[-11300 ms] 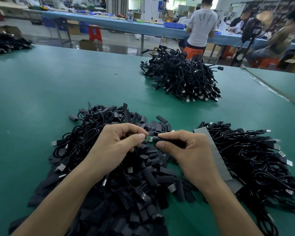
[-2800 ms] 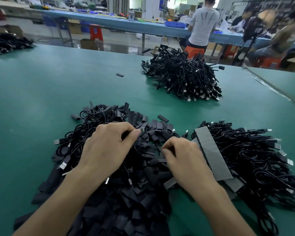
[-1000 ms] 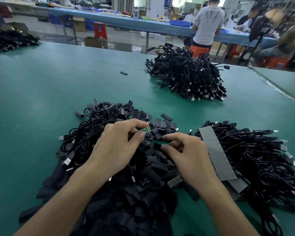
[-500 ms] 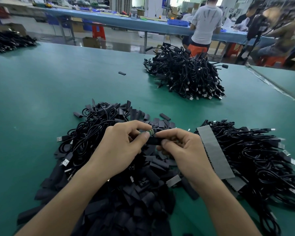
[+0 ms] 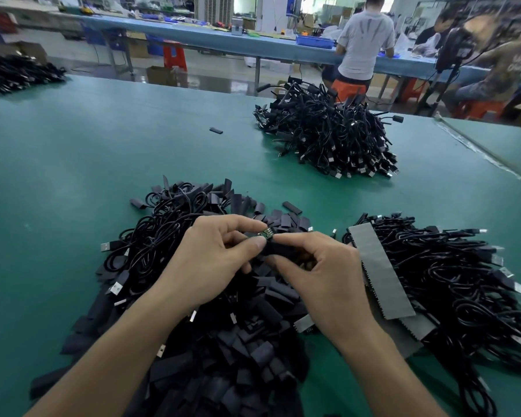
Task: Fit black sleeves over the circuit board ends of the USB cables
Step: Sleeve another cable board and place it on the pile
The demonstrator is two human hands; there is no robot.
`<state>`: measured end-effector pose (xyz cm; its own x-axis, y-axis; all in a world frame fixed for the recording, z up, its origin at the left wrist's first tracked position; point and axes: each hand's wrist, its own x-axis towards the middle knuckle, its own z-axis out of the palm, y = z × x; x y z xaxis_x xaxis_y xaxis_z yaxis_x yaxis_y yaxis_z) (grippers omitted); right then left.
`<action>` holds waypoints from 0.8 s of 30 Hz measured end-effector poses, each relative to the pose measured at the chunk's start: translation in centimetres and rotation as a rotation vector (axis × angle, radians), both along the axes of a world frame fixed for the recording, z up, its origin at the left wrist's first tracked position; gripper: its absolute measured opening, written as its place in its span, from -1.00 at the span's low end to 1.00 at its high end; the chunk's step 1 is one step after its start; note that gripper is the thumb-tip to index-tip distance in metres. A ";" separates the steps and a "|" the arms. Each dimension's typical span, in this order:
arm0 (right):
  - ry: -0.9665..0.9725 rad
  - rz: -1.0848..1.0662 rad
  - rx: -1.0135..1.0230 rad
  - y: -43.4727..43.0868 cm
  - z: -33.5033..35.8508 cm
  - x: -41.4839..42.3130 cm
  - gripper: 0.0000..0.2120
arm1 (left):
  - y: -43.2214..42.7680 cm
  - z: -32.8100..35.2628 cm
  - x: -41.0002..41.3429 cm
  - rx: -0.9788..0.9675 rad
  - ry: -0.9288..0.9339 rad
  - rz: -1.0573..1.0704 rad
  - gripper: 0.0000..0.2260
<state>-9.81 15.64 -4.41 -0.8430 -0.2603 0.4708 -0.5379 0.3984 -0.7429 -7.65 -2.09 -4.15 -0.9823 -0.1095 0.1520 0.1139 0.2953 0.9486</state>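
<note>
1. The left hand (image 5: pixel 211 260) pinches the circuit board (image 5: pixel 266 234); the right hand (image 5: pixel 322 275) pinches a black sleeve (image 5: pixel 278 249) against it, fingertips together.
2. A skewed sleeve mouth may snag the board's corner.
3. A loose pinch may drop the sleeve into the pile (image 5: pixel 253 341) beneath both hands.
</note>
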 end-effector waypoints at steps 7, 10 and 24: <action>-0.070 -0.007 -0.060 0.5 -0.2 -0.6 -0.76 | 0.1 0.3 -0.1 0.040 0.003 0.041 -0.84; -0.133 -0.010 -0.117 0.8 -0.2 -0.9 -0.77 | 0.0 0.4 0.0 0.037 0.006 0.040 -0.84; -0.198 0.097 -0.203 1.3 0.2 -1.3 -0.83 | -0.1 0.7 0.1 0.046 -0.004 -0.027 -0.78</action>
<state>-11.08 16.89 -4.24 -0.8992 -0.2617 0.3506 -0.4033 0.1850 -0.8962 -7.53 -2.23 -3.42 -0.9856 -0.0895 0.1437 0.1177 0.2482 0.9615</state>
